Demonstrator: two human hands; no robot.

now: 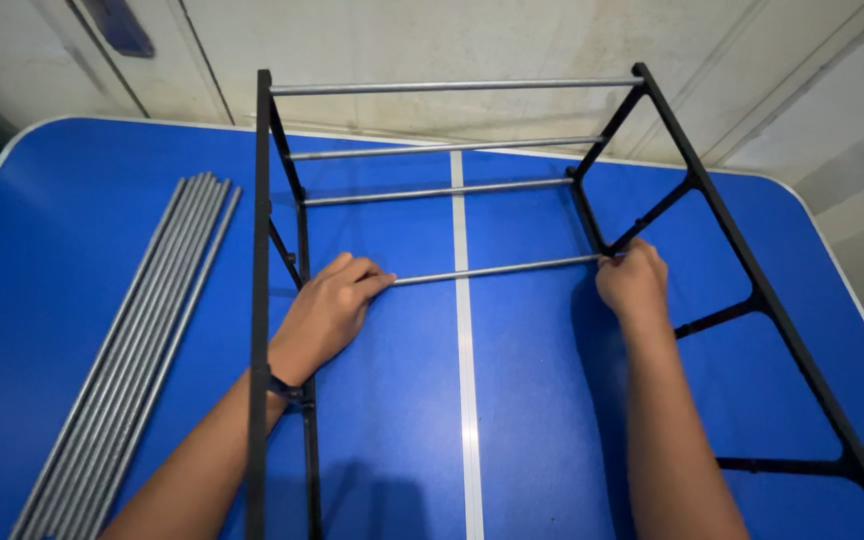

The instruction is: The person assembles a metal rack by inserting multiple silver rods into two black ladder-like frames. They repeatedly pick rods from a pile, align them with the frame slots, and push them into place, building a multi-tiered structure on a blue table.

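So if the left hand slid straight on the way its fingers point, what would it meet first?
The left hand points right along the thin grey metal rod, so it would likely just run along it toward the right hand at the black plastic side frame.

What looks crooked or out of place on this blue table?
Nothing stands out. The black frame stands with its rods level, both hands, left and right, hold the nearest rod, and the spare rods lie bundled at the left.

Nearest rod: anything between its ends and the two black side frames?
Nothing visible. The nearest rod spans both frames; the left hand grips its end at the left side frame, the right hand at the right side frame. Hands hide the joints.
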